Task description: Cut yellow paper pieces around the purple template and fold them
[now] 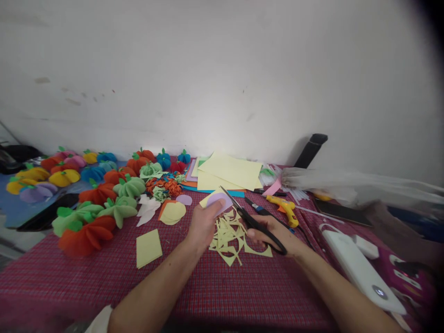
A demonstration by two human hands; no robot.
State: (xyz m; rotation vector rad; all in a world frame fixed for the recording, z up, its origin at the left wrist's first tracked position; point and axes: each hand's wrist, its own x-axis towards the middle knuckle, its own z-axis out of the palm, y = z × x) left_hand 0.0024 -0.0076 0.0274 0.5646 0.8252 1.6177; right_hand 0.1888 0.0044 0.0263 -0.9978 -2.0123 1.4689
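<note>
My left hand is closed on a yellow paper piece with a rounded purple paper lying over it. In my right hand are black-handled scissors, their blades open beside the purple paper's right edge. Below both hands lies a heap of curved yellow paper scraps. Left of my left hand are a small stack of yellow paper squares, cut yellow rounded pieces and another purple piece.
Several colourful paper pumpkins crowd the table's left. Large yellow sheets lie at the back by the wall. On the right are a yellow glue gun, a white power bank-like device and a dark phone-like slab. A checked cloth covers the table.
</note>
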